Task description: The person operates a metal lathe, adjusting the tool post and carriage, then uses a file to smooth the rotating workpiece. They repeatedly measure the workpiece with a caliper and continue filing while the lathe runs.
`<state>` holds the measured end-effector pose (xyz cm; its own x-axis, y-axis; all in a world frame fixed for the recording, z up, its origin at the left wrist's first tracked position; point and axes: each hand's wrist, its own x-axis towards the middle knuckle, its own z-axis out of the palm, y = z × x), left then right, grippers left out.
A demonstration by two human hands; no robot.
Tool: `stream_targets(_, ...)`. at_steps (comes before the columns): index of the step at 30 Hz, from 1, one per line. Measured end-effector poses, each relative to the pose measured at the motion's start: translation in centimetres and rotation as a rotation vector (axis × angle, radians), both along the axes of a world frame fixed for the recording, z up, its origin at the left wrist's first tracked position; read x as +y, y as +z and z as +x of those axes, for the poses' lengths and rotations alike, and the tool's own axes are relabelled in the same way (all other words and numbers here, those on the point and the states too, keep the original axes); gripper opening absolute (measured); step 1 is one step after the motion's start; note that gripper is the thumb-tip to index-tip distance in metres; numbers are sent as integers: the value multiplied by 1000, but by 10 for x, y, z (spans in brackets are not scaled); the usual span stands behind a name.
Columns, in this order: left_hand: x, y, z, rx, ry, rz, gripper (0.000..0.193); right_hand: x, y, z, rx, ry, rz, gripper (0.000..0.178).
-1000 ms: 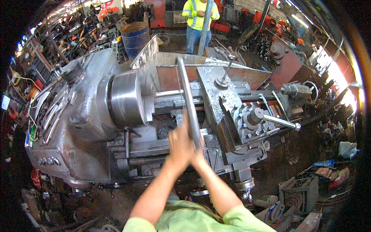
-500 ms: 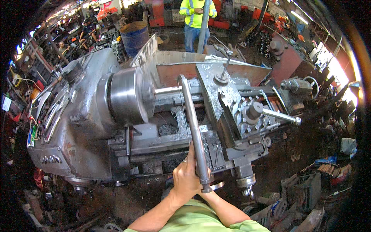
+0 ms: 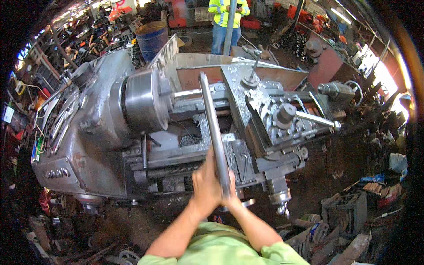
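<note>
A long, smooth steel rod [image 3: 213, 126] slants across the front of a metal lathe, its far end near the thin workpiece [image 3: 187, 93] in the chuck [image 3: 143, 100]. My left hand [image 3: 206, 186] lies against the rod's left side, its fingers pointing up along it and smeared by motion. At the rod's near end, my right hand [image 3: 231, 201] closes around it from the right; the end itself is hidden there. To the right of the rod stands the tool carriage [image 3: 276, 121] with a handle [image 3: 316, 119], strewn with metal chips. The chuck's jaws look blurred.
The lathe's headstock [image 3: 84, 145] fills the left, with loose tools on top. At the far right is the tailstock [image 3: 338, 90]. A person in a yellow vest [image 3: 227, 13] stands beyond the lathe near a blue drum [image 3: 151, 42]. Scrap and wood pieces [image 3: 355, 251] lie at lower right.
The rod has shifted up and slightly left, away from me. Both hands have moved with it, and the right hand now covers the near end that showed before.
</note>
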<state>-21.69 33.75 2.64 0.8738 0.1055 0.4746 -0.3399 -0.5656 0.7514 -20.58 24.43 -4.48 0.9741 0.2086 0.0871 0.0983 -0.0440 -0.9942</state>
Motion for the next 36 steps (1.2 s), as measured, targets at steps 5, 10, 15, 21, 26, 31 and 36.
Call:
stream_targets(5, 13, 13, 65, 49, 36, -52, 85, 23, 18, 67, -163, -95, -103, 55)
stream_targets(10, 46, 53, 209, 139, 252, 57, 65, 63, 40, 218, -409, -83, -297, 39)
stream_targets(15, 19, 19, 85, 100, 124, 49, 75, 31, 8, 92, -172, -77, 242, 48)
stream_targets(21, 4, 3, 12, 34, 8, 57, 82, 10, -6, 23, 78, -63, 176, 57)
stream_targets(26, 34, 55, 186, 215, 126, -33, 76, 56, 36, 185, -482, -155, 92, 23)
stream_targets(31, 28, 21, 152, -58, 277, 71, 48, 42, 17, 151, -337, -99, 6, 41)
stream_targets(36, 2, -8, -7, 79, -11, 16, 89, -1, -29, -4, 82, -60, 53, 56)
